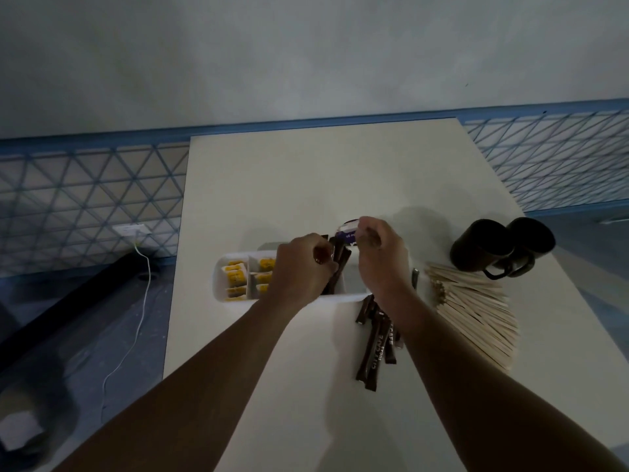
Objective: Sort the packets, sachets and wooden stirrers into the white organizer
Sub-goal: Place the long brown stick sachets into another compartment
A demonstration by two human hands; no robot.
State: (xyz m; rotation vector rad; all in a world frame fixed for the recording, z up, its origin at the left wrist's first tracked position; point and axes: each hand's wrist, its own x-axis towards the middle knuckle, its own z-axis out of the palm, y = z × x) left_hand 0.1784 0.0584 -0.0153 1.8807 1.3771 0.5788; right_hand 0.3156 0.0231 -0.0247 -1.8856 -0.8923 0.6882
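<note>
Sorting, part done: left hand [303, 267] grips brown sugar sticks [341, 258] in the white organizer's [218, 281] middle slot, right hand [381, 253] pinches a purple packet [347, 233] over its far rim; next, probably, seat both, then collect loose sticks [372, 345] before it and wooden stirrers [473, 301] to its right.

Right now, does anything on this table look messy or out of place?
Nothing looks spilled or damaged, but brown sugar sticks lie scattered near the white organizer, and the wooden stirrers sit in a loose fanned heap.
</note>
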